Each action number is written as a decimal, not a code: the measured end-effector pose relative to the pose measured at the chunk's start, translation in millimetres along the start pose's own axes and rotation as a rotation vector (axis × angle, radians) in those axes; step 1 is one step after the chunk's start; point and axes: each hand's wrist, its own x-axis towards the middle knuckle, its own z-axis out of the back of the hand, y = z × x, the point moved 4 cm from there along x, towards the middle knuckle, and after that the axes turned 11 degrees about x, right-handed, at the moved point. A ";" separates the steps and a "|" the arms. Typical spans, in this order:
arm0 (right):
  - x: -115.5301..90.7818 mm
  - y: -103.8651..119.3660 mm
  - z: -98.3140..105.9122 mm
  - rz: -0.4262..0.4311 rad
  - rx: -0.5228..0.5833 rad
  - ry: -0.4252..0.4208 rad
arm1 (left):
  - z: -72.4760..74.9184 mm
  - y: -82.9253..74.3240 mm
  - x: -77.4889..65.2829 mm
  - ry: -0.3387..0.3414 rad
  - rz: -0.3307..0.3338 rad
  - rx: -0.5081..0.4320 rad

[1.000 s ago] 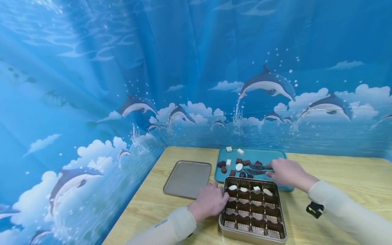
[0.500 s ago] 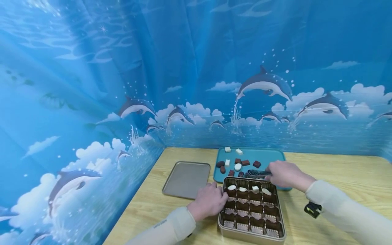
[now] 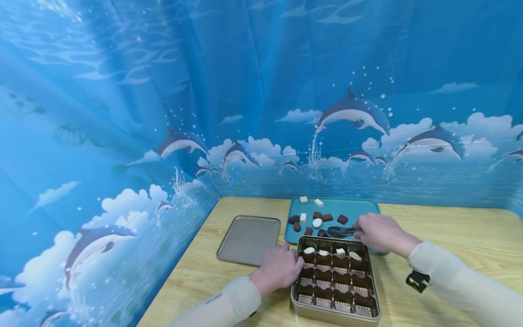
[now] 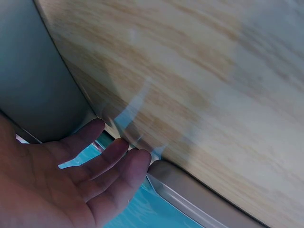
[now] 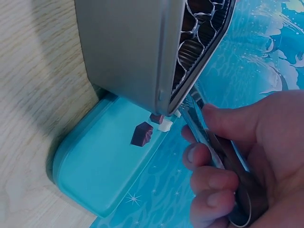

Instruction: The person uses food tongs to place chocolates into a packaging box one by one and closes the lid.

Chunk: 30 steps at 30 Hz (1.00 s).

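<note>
My right hand (image 3: pixel 380 229) grips a pair of metal tongs (image 5: pixel 209 142), thumb on one side and fingers curled round the other. The slotted tong heads (image 3: pixel 342 231) stand close together low over the teal tray (image 3: pixel 361 206), just behind the far rim of a tin box (image 3: pixel 335 317); what lies between them is hidden. A round dark chocolate (image 3: pixel 322 233) sits at their tips. My left hand (image 3: pixel 278 268) rests its relaxed fingers against the tin's left side. The tin's brown divided insert has white chocolates, one of them a white cube (image 3: pixel 340 252), along its far row.
A flat metal lid (image 3: pixel 249 238) lies left of the tray on the wooden table (image 3: pixel 449 231). Several loose dark and white chocolates, among them a white oval one (image 3: pixel 317 223), are scattered on the tray. A dolphin-print curtain (image 3: pixel 261 113) stands behind and left of the table.
The tongs have shifted towards the tin's far rim, and their spread heads have come together. A dark chocolate beside them has come into full view. The left hand stays at the tin.
</note>
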 end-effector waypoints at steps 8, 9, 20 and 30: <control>-1.2 -3.9 6.2 -0.041 0.015 -0.022 | -1.4 -0.3 -0.3 0.001 -0.005 0.006; -2.0 -3.6 8.8 -0.043 0.022 -0.025 | -1.6 -0.2 -0.3 0.001 -0.004 0.007; -28.4 2.5 42.9 -0.018 0.021 -0.038 | -1.7 -0.9 0.6 -0.009 -0.008 -0.012; -64.7 7.8 57.4 -0.019 0.015 0.044 | 1.0 0.5 -0.4 -0.009 -0.024 -0.013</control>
